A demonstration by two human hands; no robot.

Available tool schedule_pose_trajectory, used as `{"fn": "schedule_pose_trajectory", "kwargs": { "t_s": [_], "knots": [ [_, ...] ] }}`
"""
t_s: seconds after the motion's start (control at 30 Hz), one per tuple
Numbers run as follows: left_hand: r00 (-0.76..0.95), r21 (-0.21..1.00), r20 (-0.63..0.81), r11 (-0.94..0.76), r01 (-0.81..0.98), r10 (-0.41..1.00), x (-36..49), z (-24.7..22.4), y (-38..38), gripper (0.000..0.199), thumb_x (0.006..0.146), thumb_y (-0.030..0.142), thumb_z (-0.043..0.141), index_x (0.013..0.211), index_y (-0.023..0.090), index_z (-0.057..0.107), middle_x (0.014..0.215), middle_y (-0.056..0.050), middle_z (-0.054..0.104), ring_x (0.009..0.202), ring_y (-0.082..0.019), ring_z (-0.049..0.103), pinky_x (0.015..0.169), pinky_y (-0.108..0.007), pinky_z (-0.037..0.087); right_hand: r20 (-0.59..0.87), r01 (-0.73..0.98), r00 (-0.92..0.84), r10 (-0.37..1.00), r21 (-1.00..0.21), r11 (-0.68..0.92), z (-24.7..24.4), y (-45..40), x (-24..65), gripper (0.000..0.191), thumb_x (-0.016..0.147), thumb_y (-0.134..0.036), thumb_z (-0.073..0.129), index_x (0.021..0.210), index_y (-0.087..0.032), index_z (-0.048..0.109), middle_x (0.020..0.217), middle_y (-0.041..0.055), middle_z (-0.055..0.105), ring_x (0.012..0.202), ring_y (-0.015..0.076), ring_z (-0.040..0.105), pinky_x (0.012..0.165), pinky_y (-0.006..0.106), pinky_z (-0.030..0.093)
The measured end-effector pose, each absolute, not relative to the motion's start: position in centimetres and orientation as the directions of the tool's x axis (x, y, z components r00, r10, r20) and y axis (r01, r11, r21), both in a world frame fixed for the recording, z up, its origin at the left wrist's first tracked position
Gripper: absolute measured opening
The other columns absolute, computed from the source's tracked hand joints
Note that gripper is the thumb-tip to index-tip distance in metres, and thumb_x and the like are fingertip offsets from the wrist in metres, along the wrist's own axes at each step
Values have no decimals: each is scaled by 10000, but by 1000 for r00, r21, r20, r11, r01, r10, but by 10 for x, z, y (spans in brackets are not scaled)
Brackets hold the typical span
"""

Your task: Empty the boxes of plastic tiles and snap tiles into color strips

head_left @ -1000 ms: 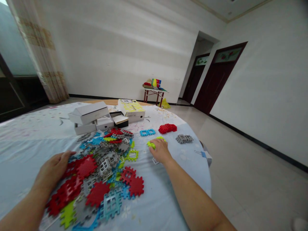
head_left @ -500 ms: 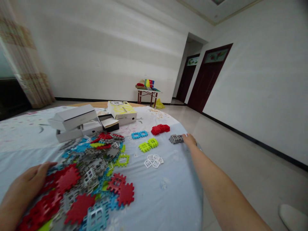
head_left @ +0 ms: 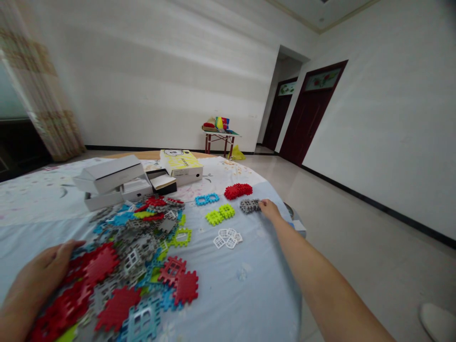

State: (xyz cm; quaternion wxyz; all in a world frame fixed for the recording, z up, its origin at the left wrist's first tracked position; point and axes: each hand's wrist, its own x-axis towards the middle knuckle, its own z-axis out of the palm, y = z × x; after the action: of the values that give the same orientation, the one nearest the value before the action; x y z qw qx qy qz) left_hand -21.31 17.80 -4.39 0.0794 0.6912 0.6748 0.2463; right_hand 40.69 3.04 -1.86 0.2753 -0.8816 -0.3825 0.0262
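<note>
Near the table's right edge, my right hand [head_left: 270, 209] is closed on the right end of a row of grey interlocking plastic building pieces [head_left: 250, 205]. My left hand [head_left: 44, 269] lies along the left side of a heap of mixed building pieces [head_left: 137, 242], its thumb and fingers stretched out and holding nothing visible. Red toothed pieces [head_left: 100, 264] are nearest to it. Left of and around the grey row are a red group [head_left: 238, 191], a green pair [head_left: 220, 214], a blue pair [head_left: 207, 199] and several white window-shaped pieces [head_left: 228, 238].
Behind the heap stand open white boxes [head_left: 110, 176], a black box [head_left: 162, 181] and a yellow-and-white box [head_left: 181, 165]. A patterned cloth [head_left: 245, 289] covers the round table. By the far wall is a small table [head_left: 220, 134] with colourful things on it.
My right hand has moved left, sliding the grey pieces inward from the table's edge towards the red and green groups. My left hand stays where it was.
</note>
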Motion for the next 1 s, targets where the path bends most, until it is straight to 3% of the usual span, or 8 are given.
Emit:
{"fn": "schedule_pose_trajectory", "kwargs": {
  "t_s": [0.17,0.37,0.5,0.67,0.83,1.0],
  "knots": [
    [-40,488,132,-29,872,990,-201,-26,163,597,811,532,207,1049,198,641,1087,-107,644,942,-290,599,840,-406,450,190,663,702,687,-526,-532,-19,33,391,290,825,-358,466,1000,-205,640,963,69,673,931,184,588,756,248,404],
    [-53,471,121,-10,882,991,-187,-8,148,646,793,508,162,1033,163,653,1082,-126,644,975,-300,591,865,-409,444,301,633,756,581,-561,-534,-9,27,373,365,865,-323,382,1128,-150,567,1142,150,590,1075,237,515,861,329,383],
    [-19,501,137,-53,864,990,-185,-5,143,630,800,483,197,1055,115,640,1112,-161,626,1052,-284,559,923,-379,404,383,686,708,593,-573,-449,0,32,344,368,863,-322,375,1147,-163,548,1175,124,569,1105,232,482,910,343,361],
    [-27,525,158,-61,849,987,-184,-5,141,581,815,454,241,1047,113,651,1127,-159,624,1083,-281,542,926,-375,400,584,842,367,724,-539,7,8,39,273,307,834,-289,433,1046,-131,589,1057,107,617,1028,207,515,945,344,347],
    [-26,530,160,-64,846,987,-182,-4,139,563,831,443,250,1044,109,650,1139,-152,619,1091,-268,536,933,-360,392,537,800,-150,830,-427,421,15,27,194,223,810,-244,517,1003,-187,613,1035,60,638,1022,176,527,933,330,357],
    [-22,542,137,-57,838,990,-181,-2,135,550,838,437,253,1064,112,635,1146,-148,612,1100,-248,527,939,-347,382,429,749,-355,831,-401,527,16,15,158,207,792,-223,563,987,-198,627,1046,50,656,1025,170,548,931,324,353]
  ]
}}
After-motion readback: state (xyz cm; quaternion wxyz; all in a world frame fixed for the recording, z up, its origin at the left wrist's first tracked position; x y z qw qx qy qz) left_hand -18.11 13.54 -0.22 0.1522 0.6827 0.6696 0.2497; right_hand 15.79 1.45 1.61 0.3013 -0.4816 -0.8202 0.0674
